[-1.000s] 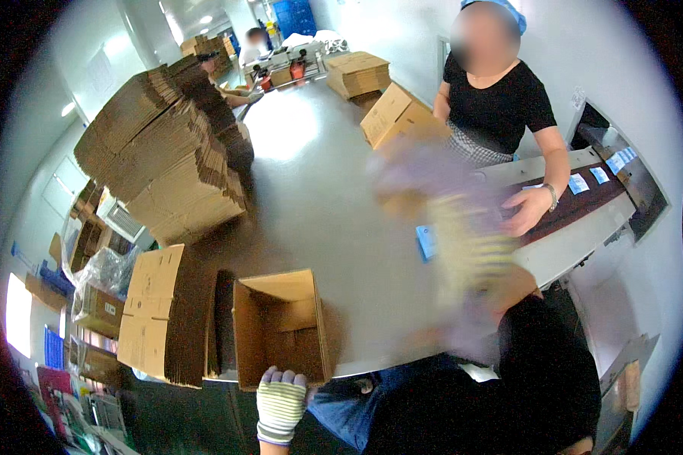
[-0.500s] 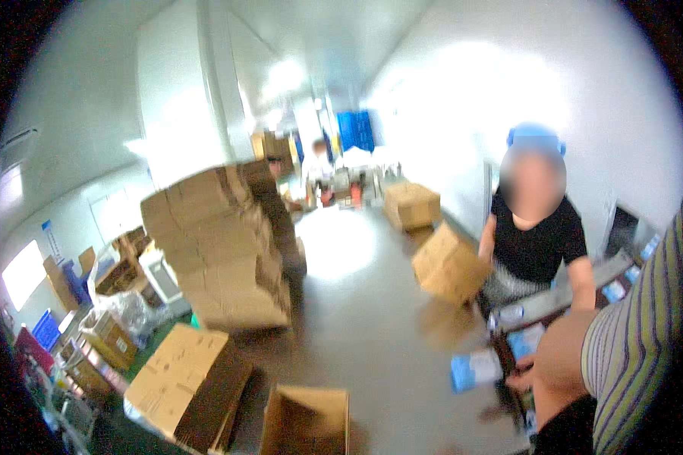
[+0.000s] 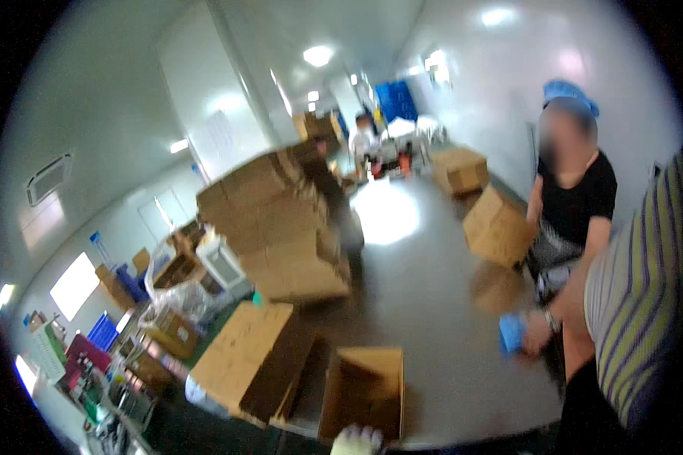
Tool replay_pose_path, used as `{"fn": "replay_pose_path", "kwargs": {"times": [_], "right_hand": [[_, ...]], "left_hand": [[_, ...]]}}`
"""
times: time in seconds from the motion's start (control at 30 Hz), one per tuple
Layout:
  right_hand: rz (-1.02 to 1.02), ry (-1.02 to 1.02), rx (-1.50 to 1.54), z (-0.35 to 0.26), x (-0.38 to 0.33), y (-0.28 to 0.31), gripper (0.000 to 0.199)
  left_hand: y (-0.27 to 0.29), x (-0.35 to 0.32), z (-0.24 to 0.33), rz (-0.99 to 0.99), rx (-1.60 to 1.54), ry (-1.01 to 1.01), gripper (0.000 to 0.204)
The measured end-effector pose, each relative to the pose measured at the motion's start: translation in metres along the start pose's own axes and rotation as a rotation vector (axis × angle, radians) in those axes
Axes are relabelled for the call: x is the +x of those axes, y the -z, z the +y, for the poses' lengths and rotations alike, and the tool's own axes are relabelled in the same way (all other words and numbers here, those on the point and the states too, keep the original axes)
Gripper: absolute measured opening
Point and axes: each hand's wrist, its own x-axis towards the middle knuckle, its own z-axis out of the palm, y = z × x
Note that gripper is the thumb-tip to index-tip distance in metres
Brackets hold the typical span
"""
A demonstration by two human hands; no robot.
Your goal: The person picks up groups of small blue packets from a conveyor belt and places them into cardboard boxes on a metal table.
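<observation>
My right hand [image 3: 537, 334] is at the right, its arm in a striped sleeve and a band on the wrist. Its fingers are closed on a small blue packet [image 3: 512, 334], blurred by motion. At the lower edge, only a pale, blurred part of my left hand [image 3: 355, 443] shows, by the near side of an open carton [image 3: 387, 371]. Whether it touches the carton, or how its fingers lie, I cannot make out. A closed carton [image 3: 239, 356] stands left of the open one.
Flattened cardboard [image 3: 273, 227] is piled high left of the middle. A co-worker in a blue cap and black top [image 3: 577, 197] sits at the right, beside a tilted carton [image 3: 501, 227]. Another carton [image 3: 460, 171] lies farther back. A cluttered bench [image 3: 129, 364] runs along the left.
The view has swung, so the room sits farther right and tilted. The blue packet is now in my right hand, off the blue-and-white packs. My left hand has appeared at the lower edge.
</observation>
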Motion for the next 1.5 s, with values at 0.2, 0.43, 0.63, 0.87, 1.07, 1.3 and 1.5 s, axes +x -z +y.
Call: {"fn": "replay_pose_path", "kwargs": {"times": [0.2, 0.43, 0.63, 0.87, 1.07, 1.3, 1.5], "right_hand": [[0.048, 0.003, -0.02, -0.019, -0.018, -0.001, 0.058], [0.075, 0.014, -0.021, -0.018, -0.036, -0.01, 0.056], [0.134, 0.062, -0.02, -0.025, -0.029, -0.002, 0.054], [0.377, 0.392, -0.033, -0.052, -0.02, 0.015, 0.052], [0.2, 0.762, 0.094, -0.065, 0.002, -0.04, 0.051], [-0.353, 0.543, -0.241, 0.038, -0.008, -0.137, 0.038], [-0.319, 0.457, -0.301, 0.052, -0.019, -0.141, 0.044]], "left_hand": [[-0.009, -0.002, 0.002, -0.116, -0.138, 0.078, 0.014], [-0.022, -0.024, 0.017, -0.128, -0.135, 0.084, 0.016], [0.018, -0.004, 0.006, -0.166, -0.203, 0.139, 0.032], [-0.015, -0.01, 0.01, -0.07, -0.156, 0.174, 0.021], [-0.013, 0.004, 0.025, 0.031, -0.098, 0.272, 0.025], [-0.073, 0.013, 0.049, -0.027, -0.479, 0.245, 0.019], [-0.055, 0.014, 0.021, -0.035, -0.211, 0.077, 0.023]]}}
